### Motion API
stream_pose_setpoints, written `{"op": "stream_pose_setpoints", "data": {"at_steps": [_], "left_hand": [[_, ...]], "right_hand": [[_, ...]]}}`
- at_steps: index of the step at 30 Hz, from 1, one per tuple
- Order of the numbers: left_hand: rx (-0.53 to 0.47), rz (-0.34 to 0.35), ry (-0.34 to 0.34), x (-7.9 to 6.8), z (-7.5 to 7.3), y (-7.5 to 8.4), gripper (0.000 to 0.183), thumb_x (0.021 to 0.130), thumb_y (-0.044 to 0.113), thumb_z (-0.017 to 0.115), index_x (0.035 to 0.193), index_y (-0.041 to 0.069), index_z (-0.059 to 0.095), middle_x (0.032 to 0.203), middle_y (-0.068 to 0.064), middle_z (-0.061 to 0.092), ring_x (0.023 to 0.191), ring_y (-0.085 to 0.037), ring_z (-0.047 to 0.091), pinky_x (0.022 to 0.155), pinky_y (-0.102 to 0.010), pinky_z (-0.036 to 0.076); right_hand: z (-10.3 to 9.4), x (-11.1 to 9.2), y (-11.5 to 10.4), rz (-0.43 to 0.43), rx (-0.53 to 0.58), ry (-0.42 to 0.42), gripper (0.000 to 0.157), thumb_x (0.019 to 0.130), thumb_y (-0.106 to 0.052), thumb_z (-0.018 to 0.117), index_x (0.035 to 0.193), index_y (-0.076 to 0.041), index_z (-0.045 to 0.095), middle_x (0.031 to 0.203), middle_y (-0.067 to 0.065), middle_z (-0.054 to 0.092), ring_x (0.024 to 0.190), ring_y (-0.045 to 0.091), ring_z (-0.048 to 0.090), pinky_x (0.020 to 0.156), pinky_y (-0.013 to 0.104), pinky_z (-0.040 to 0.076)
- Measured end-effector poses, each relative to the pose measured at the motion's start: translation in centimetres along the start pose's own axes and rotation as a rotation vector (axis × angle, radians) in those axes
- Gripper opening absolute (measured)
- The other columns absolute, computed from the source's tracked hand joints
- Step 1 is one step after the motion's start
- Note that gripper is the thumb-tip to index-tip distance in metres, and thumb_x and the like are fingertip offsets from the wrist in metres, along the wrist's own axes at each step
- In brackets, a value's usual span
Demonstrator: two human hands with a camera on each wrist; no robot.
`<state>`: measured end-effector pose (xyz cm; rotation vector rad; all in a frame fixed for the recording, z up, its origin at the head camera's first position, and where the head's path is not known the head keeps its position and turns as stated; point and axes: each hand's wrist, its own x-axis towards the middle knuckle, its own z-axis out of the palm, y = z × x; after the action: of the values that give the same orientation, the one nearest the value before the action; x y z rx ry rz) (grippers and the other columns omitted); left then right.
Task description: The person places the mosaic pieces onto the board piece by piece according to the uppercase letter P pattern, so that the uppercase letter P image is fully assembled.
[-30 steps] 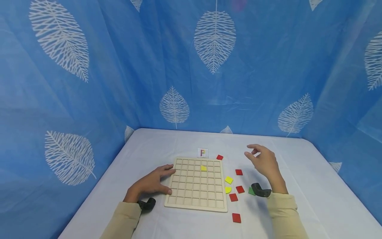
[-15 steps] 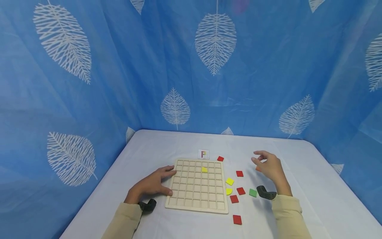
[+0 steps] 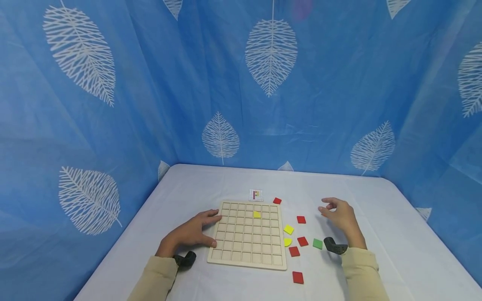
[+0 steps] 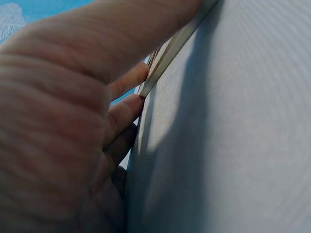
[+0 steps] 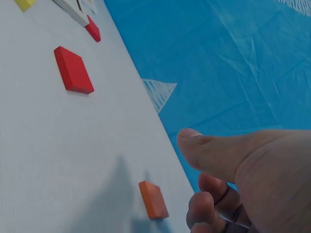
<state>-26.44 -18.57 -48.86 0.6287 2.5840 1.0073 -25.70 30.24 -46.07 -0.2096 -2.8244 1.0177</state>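
Note:
My left hand (image 3: 193,230) rests at the left edge of a pale wooden grid board (image 3: 251,237), thumb and fingers spread along its rim. One yellow tile (image 3: 257,214) sits in a cell near the board's far side. My right hand (image 3: 343,218) hovers over the table on the right, its fingers loosely bent and holding nothing. An orange tile (image 5: 154,200) lies on the cloth below this hand in the right wrist view; in the head view the hand hides it. Nearby are a red tile (image 3: 301,219) and a green tile (image 3: 318,243).
Several more red tiles (image 3: 298,277), a yellow square tile (image 3: 288,229) and a yellow rounded tile (image 3: 288,242) lie right of the board. Behind the board is a small printed grid card (image 3: 256,195). Blue leaf-patterned cloth (image 3: 271,138) surrounds the white table.
The right hand has moved rightward and nearer the body, coming over the orange tile and uncovering the green one. My left hand stays at the board's edge.

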Motion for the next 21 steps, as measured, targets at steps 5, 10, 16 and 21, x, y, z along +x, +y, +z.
{"op": "stream_pose_setpoints", "data": {"at_steps": [5,10,16,21], "left_hand": [[-0.001,0.006,-0.003,-0.1,0.0,0.0,0.097,0.068,0.047,0.09,0.151,0.023,0.047,0.165,-0.002,0.029,0.154,-0.038,0.019,0.119,-0.064,0.022],[0.004,0.021,-0.004,0.0,-0.1,0.1,0.097,0.068,0.045,0.09,0.151,0.021,0.047,0.165,-0.003,0.028,0.154,-0.038,0.019,0.119,-0.064,0.022],[-0.001,0.024,-0.006,0.0,-0.1,0.0,0.097,0.068,0.047,0.09,0.151,0.021,0.047,0.166,-0.003,0.027,0.155,-0.038,0.018,0.12,-0.063,0.022],[0.021,0.014,-0.011,0.0,-0.1,-0.2,0.097,0.069,0.048,0.089,0.152,0.022,0.046,0.165,-0.002,0.028,0.154,-0.037,0.019,0.119,-0.063,0.023]], "right_hand": [[0.1,0.0,0.7,0.04,-0.017,-0.016,0.047,0.094,-0.025,0.07,0.133,0.0,0.061,0.11,0.02,0.063,0.089,0.028,0.056,0.066,0.031,0.043],[0.0,0.0,1.3,0.039,-0.021,-0.039,0.046,0.094,-0.025,0.068,0.132,0.001,0.061,0.109,0.02,0.064,0.09,0.028,0.056,0.068,0.032,0.044],[-0.1,0.2,1.8,0.018,-0.011,-0.048,0.045,0.095,-0.025,0.067,0.129,0.003,0.063,0.104,0.019,0.064,0.088,0.028,0.056,0.069,0.031,0.043],[0.2,0.1,2.1,0.065,0.006,-0.06,0.044,0.095,-0.025,0.067,0.13,0.001,0.063,0.104,0.017,0.063,0.09,0.028,0.054,0.069,0.031,0.042]]}}
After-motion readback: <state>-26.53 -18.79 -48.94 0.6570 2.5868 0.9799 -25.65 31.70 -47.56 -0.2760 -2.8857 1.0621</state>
